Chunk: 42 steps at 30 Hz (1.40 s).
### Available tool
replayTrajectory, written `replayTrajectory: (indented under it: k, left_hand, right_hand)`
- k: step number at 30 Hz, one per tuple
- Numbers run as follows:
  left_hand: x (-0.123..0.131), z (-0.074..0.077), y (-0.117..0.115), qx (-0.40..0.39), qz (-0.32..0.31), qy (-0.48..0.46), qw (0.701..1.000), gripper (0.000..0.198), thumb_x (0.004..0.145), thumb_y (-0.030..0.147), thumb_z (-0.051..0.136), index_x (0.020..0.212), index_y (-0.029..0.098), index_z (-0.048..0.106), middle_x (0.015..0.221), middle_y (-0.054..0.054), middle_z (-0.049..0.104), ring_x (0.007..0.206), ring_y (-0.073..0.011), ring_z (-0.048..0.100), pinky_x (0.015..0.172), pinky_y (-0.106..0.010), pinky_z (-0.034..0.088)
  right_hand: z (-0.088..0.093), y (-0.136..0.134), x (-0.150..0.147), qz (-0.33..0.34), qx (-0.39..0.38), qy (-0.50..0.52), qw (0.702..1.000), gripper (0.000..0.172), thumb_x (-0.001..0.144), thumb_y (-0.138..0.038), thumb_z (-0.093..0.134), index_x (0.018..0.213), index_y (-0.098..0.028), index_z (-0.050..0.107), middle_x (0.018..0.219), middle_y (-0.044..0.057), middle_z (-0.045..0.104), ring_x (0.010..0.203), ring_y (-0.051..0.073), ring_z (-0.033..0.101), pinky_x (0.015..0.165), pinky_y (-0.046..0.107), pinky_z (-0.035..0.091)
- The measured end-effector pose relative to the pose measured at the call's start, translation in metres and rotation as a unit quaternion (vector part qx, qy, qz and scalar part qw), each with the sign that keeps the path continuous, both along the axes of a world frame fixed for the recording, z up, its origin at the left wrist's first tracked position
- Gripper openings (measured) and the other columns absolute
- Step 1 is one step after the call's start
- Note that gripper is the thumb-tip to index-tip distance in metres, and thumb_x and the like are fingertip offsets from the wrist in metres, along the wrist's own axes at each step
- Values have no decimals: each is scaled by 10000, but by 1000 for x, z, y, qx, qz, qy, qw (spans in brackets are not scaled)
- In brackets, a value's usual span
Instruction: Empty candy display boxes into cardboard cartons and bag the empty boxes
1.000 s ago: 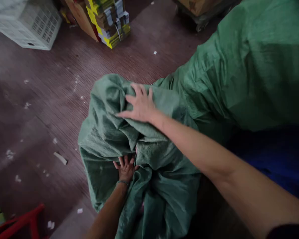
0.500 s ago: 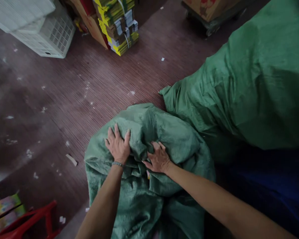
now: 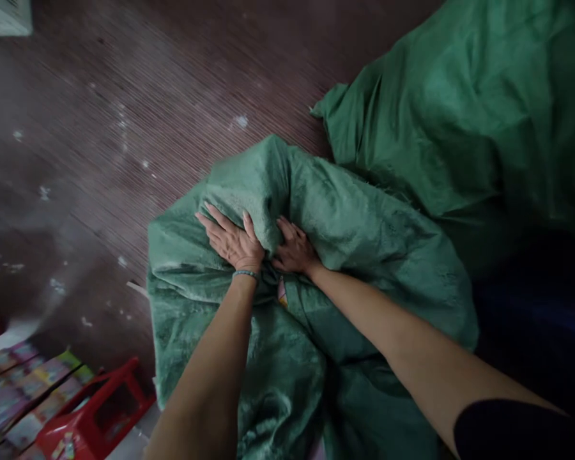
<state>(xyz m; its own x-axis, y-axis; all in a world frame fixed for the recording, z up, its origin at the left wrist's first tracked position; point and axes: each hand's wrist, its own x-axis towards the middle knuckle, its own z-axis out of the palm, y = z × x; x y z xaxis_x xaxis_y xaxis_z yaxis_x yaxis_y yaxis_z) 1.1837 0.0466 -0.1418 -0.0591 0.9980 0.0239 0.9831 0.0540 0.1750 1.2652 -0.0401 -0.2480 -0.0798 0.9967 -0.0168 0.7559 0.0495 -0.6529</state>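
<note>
A bulky green woven sack (image 3: 364, 217) fills the lower middle of the head view, its cloth folded and creased. My left hand (image 3: 234, 241), with a thin band at the wrist, lies on the sack with fingers spread. Just right of it, my right hand (image 3: 294, 248) presses into a fold near the sack's centre; its fingers are bent and partly sunk in the cloth, so whether it grips any is unclear. A small pink and yellow patch (image 3: 282, 291) shows in a gap below the hands.
Another large green sack (image 3: 460, 121) lies at the upper right, against the first. A red plastic object (image 3: 96, 409) and colourful packs (image 3: 29, 383) are at the lower left. A white crate (image 3: 7, 18) shows at the top left. Scraps dot the brown floor (image 3: 163, 83).
The view has shifted down, leaving the stacked bundles and trolley out of frame. Both hands have moved closer together on the sack, whose top now looks wider and flatter.
</note>
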Motion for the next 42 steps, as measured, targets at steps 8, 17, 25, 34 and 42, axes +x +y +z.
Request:
replayTrajectory:
  k: [8,17,25,34,42]
  left_hand:
    - [-1,-20,12,40,-4,-40,998,815,1051,504,345,1673,2,186,1754,-226,73,1584,-350,240,1296,-485,214]
    - [-32,-12,-26,7,-92,4,996,853,1003,448,523,1658,-9,225,1700,-350,128,1550,-457,278,1247,-605,245]
    - [-59,-38,-54,-55,-89,37,994,943,857,449,692,1575,-71,372,1668,-384,196,1591,-466,180,1294,-619,130]
    - [-4,-67,-6,-74,-72,6,995,952,923,465,658,1648,2,251,1748,-249,16,1606,-343,-193,1323,-573,-30]
    - [-19,-77,-9,-31,-80,-9,996,891,980,367,615,1612,-105,202,1728,-299,-10,1623,-351,-109,1331,-527,-31]
  right_hand:
    - [50,2,13,-5,56,-8,998,304,897,-335,746,1148,-164,745,1641,199,354,1539,372,295,1229,565,275]
    - [114,-8,120,-76,-48,-174,981,641,1084,-530,391,1636,-203,387,1676,197,303,1538,412,279,1180,695,272]
    - [38,-16,88,-141,-47,-169,974,663,1060,-458,461,1642,-155,368,1707,254,159,1595,373,167,1251,641,153]
    - [-35,50,126,-183,-14,-169,968,673,1070,-370,440,1643,-50,293,1705,254,111,1607,311,86,1285,552,87]
    - [48,9,124,-95,-21,-98,990,582,1090,-390,373,1612,-133,386,1700,181,225,1580,325,215,1272,593,216]
